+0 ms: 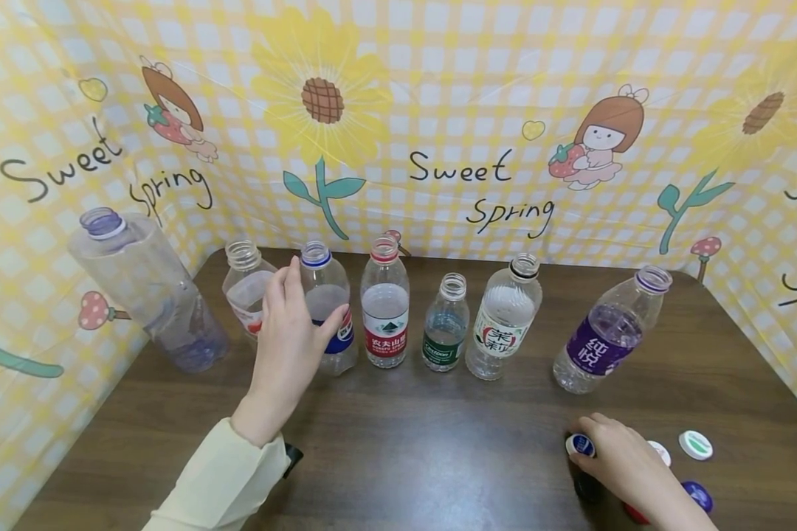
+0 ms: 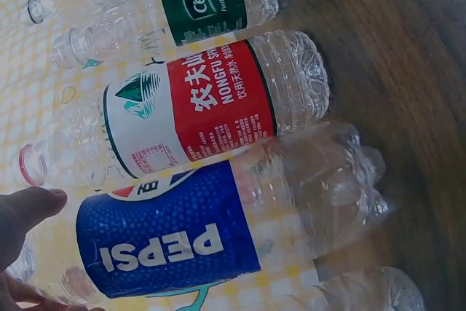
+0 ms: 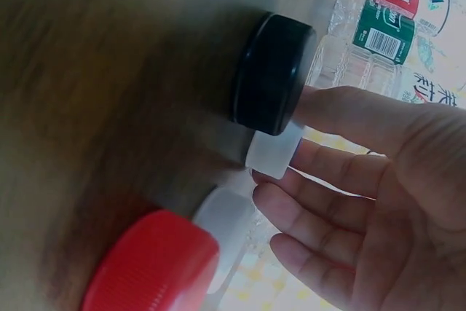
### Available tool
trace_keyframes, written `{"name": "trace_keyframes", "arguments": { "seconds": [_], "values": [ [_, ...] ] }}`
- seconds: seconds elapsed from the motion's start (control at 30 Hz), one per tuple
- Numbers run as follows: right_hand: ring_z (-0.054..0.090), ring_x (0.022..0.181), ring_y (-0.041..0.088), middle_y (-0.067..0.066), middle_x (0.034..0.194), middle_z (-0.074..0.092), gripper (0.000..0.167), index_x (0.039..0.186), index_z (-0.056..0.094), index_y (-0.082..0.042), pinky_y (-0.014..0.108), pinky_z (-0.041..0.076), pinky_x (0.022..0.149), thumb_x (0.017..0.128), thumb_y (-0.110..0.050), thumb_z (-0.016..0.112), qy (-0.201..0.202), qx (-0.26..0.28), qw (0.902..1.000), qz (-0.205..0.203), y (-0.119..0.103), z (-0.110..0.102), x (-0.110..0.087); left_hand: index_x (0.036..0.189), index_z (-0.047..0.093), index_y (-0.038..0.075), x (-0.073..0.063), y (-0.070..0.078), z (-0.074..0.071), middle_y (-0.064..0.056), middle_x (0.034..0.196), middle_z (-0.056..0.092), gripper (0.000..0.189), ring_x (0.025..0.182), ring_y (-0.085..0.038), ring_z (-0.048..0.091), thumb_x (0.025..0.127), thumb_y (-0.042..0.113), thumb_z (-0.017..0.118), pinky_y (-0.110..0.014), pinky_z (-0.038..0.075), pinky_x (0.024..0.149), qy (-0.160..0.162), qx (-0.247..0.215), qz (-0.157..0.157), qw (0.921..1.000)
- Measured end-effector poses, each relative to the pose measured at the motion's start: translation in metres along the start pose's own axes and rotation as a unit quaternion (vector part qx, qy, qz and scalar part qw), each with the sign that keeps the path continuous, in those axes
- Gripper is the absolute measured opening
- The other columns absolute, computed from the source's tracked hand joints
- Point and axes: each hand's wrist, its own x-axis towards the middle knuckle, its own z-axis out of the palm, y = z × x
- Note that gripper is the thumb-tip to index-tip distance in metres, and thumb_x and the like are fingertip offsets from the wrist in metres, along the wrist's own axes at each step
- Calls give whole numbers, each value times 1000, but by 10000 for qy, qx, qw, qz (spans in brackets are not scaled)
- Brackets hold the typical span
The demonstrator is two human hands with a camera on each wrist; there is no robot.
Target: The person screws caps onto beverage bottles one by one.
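Note:
My left hand (image 1: 285, 339) is at the upper part of an uncapped Pepsi bottle (image 2: 167, 234). Its thumb and fingers are spread to either side of the bottle's shoulder; whether they press on it I cannot tell. Low on the right, my right hand (image 1: 620, 453) pinches a white bottle cap with a blue top (image 1: 581, 445) between thumb and fingers. Close to that cap, a black cap (image 3: 273, 74) lies on the table. A red cap (image 3: 156, 264) is beside the right hand, partly hidden under it in the head view.
Uncapped bottles stand in a row: a tall one (image 1: 153, 295), a Nongfu Spring (image 1: 385, 317), a small green-labelled one (image 1: 446, 324), a jasmine-labelled one (image 1: 505, 317) and a purple-labelled one (image 1: 604, 332). A green-printed white cap (image 1: 696, 445) and a purple cap (image 1: 697, 495) lie at right.

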Motion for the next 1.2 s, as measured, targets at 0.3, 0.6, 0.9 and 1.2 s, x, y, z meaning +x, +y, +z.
{"name": "trace_keyframes", "arguments": {
  "seconds": [0.3,0.6,0.9,1.2],
  "values": [
    [58,68,15,-1,77,61,18,86,65,-10,35,48,61,79,-24,74,305,45,9995,52,-7,-4,-2,138,36,-10,-4,1,-1,-29,128,40,83,117,-40,44,75,21,81,-53,45,97,31,-23,67,10000],
    [54,67,10,-3,76,61,23,88,65,-10,32,46,58,82,-30,73,579,145,9982,-43,-19,-14,-4,133,38,-11,-7,1,-3,-28,131,40,83,120,-41,45,73,24,83,-54,47,96,4,0,104,9999],
    [44,62,5,-9,70,52,20,84,61,-18,25,36,53,82,-34,73,949,206,9952,-137,-37,-30,-8,135,32,-6,-13,6,-7,-29,126,51,82,102,-46,59,77,30,79,-57,51,80,-256,57,-293,9992],
    [51,67,5,-8,75,59,19,86,63,-18,28,42,56,82,-35,72,1194,264,9921,-293,-56,-55,-5,131,34,-6,-24,12,-9,-26,121,49,80,90,-43,62,76,30,79,-54,54,66,-16,-34,70,10000]
  ]
}}
